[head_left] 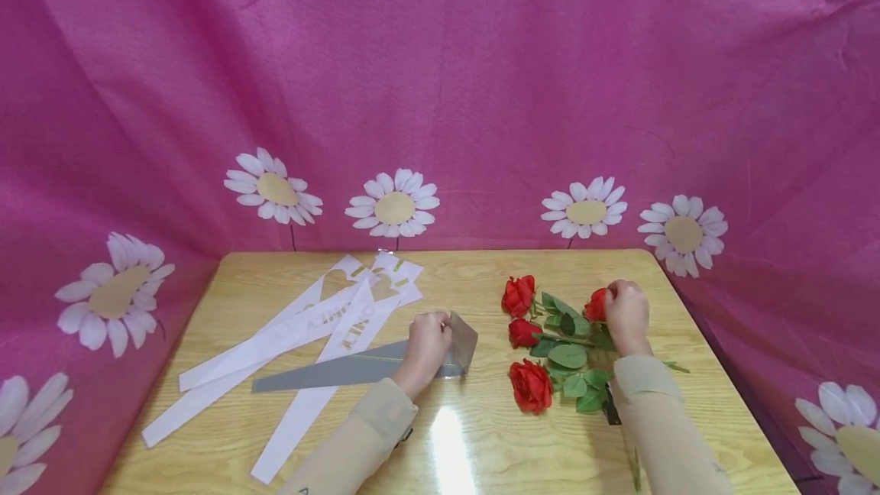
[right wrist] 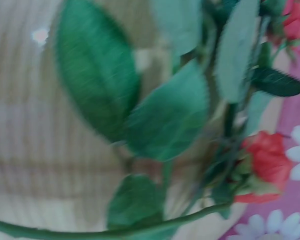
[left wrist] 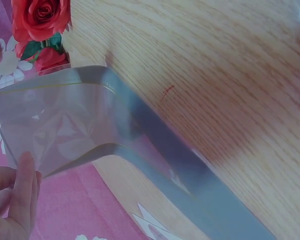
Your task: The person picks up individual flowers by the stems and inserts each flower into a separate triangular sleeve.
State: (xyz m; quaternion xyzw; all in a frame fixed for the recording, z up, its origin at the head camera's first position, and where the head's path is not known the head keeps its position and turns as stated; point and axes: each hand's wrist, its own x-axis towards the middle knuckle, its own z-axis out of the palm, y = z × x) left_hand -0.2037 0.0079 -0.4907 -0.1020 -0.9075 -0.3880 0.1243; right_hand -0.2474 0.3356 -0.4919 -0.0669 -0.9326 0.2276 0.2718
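Reaches in from the near side, in beige sleeves (head_left: pixel 667 434), over a wood-grain desk (head_left: pixel 550 461); shows, close by the right forearm, a small black thing (head_left: pixel 611 409), too covered to identify; pinches with the left hand (head_left: pixel 428 346) the wide end of a grey see-through wrapper (head_left: pixel 323 374), about mid-desk, with the narrow end pointing left across a white one; has, right of that, three red roses (head_left: pixel 531 386) in a loose column, blooms leftward, with green leaves (head_left: pixel 567 356) trailing right; pinches with the right hand (head_left: pixel 629 315) a fourth rose (head_left: pixel 595 305) at the bloom, hiding the exact contact behind the fingers; has, on the left side, overlapping white wrappers (head_left: pixel 275 342) with gold hearts (head_left: pixel 337 282) toward the far ends; ends, beyond the desk, in pink cloth (head_left: pixel 454 98) bearing white daisies (head_left: pixel 394 208).
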